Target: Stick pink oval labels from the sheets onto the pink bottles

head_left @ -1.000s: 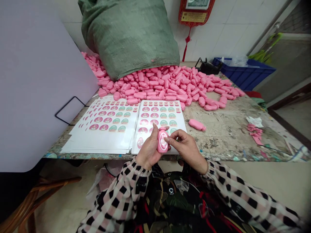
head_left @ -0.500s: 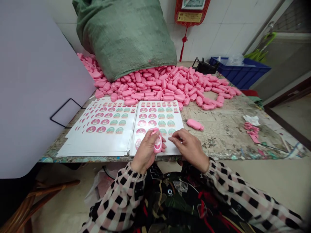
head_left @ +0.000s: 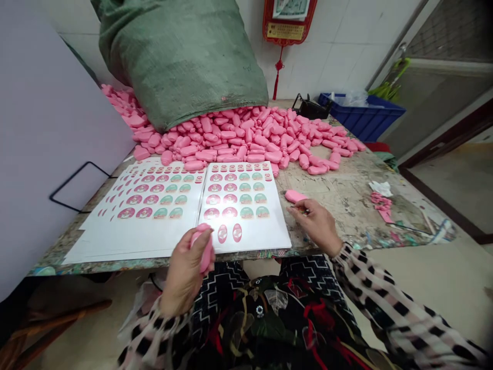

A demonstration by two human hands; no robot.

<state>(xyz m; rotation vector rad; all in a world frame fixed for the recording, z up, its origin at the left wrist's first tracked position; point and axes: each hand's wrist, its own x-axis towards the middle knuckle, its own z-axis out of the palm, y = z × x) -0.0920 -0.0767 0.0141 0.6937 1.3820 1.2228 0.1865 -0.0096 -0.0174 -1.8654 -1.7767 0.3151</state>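
Observation:
My left hand point(head_left: 187, 264) is closed around a small pink bottle-shaped piece point(head_left: 207, 253), held near the table's front edge by the sticker sheets. No label shows on the side facing me. My right hand point(head_left: 318, 223) is to the right of the sheets with its fingers loosely apart, just in front of a single pink bottle-shaped piece point(head_left: 296, 196) lying on the table. Between the hands lies a sticker sheet point(head_left: 250, 241) with rows of pink and green round-topped stickers and two pink oval stickers point(head_left: 230, 233) at its lower edge.
More sticker sheets point(head_left: 115, 241) overlap at the left. A large heap of pink pieces point(head_left: 231, 136) spills from a green sack point(head_left: 192, 61) at the back. A blue crate point(head_left: 364, 121) stands back right; white tissue point(head_left: 380, 188) and pink scraps point(head_left: 381, 205) lie at the right.
My left hand has moved left and toward me with the pink piece, turning it so its oval label no longer shows. My right hand has moved right, up to the lone pink piece.

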